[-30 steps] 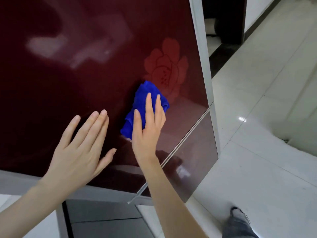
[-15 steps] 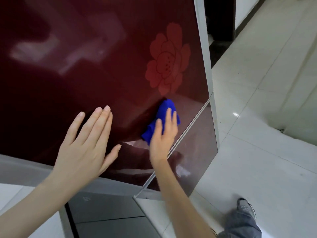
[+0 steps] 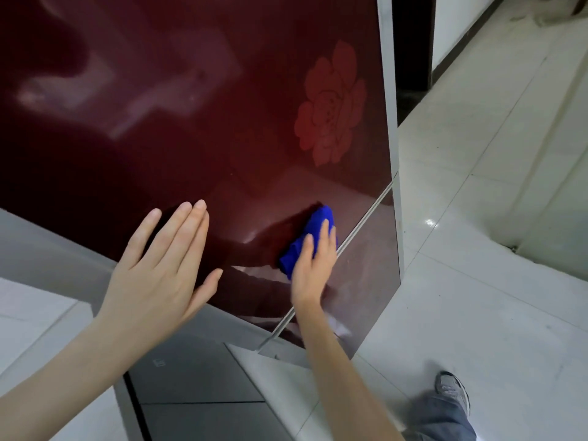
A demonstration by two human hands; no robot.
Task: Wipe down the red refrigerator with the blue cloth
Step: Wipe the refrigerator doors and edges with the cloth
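The glossy dark red refrigerator door (image 3: 197,128) fills the upper left of the head view, with a paler red flower print (image 3: 331,106) near its right edge. A bunched blue cloth (image 3: 313,233) lies against the door's lower part, just above the silver seam (image 3: 359,230) between the two doors. My right hand (image 3: 313,265) presses the cloth flat with straight fingers. My left hand (image 3: 162,268) rests open on the door to the left, fingers together and pointing up.
The fridge's silver side trim (image 3: 389,100) runs down the right edge. White tiled floor (image 3: 477,249) spreads to the right. My shoe and trouser leg (image 3: 445,405) show at the bottom right. A grey cabinet panel (image 3: 197,389) sits below the door.
My right hand has slid the blue cloth down and to the right, from beside the flower print to the seam. My left hand has stayed flat on the door.
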